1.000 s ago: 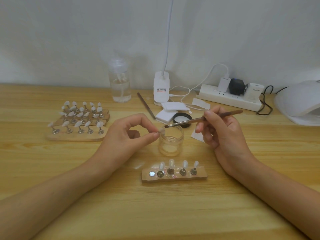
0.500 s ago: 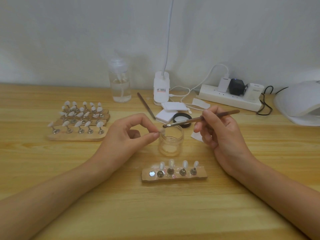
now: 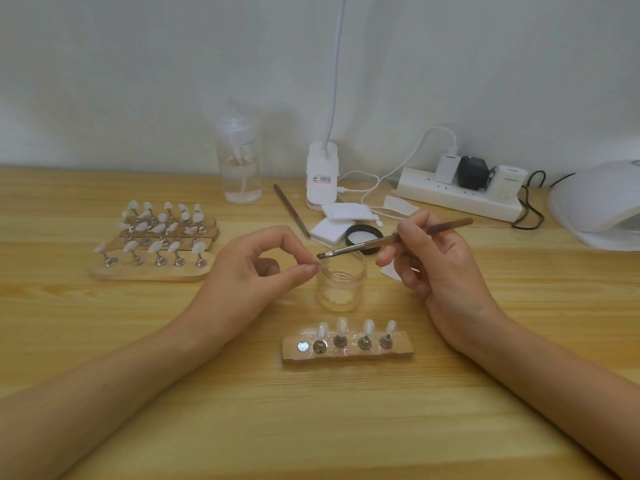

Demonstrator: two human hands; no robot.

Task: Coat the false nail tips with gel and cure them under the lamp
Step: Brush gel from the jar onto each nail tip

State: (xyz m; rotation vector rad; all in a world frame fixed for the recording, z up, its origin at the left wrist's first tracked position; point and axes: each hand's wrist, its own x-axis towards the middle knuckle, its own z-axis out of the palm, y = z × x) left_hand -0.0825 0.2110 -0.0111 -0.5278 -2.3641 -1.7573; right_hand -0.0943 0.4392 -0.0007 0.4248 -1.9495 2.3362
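While left hand (image 3: 249,275) pinches one tip (image 3: 321,264), holder (image 3: 349,355) bears four.

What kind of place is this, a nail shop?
Probably a nail-art worktable, maybe at home. Clues: false nail tips on wooden stands, a white curing lamp, and a brush in the right hand.

Brown brush (image 3: 398,239) in right hand (image 3: 446,268), clear jar (image 3: 341,285) between it and left hand (image 3: 242,271), black lid (image 3: 349,237) beyond, white tips (image 3: 342,325) on tan holder (image 3: 398,351), yellow grained table (image 3: 346,427).
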